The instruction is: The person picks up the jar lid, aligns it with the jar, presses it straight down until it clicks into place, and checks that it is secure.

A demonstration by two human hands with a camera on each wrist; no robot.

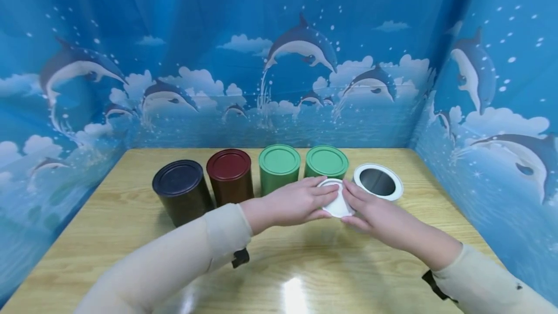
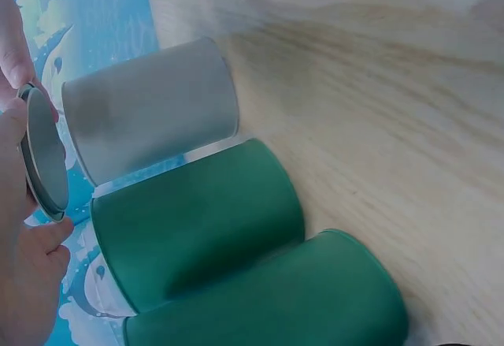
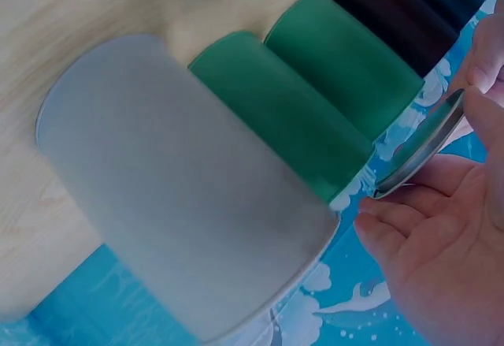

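Note:
A round white lid (image 1: 337, 206) is held between both hands, raised above the table in front of the green cans. My left hand (image 1: 296, 202) grips its left edge, fingers across the top and thumb at the near side. Opposite it, my right hand (image 1: 383, 217) grips the right edge. The lid's underside (image 2: 49, 157) shows in the left wrist view, with fingertips around its rim. Just beyond the right hand stands a white can (image 1: 394, 194) without a lid, its metallic inside showing. In the right wrist view this can (image 3: 181, 188) stands beside the green ones.
Two green cans (image 1: 279, 159) (image 1: 327, 160) with lids stand left of the white can. Further left are a dark red can (image 1: 228, 164) and a black can (image 1: 178, 178), both lidded. They stand on a wooden table (image 1: 279, 265), with a dolphin-print curtain (image 1: 209, 62) behind and at the sides.

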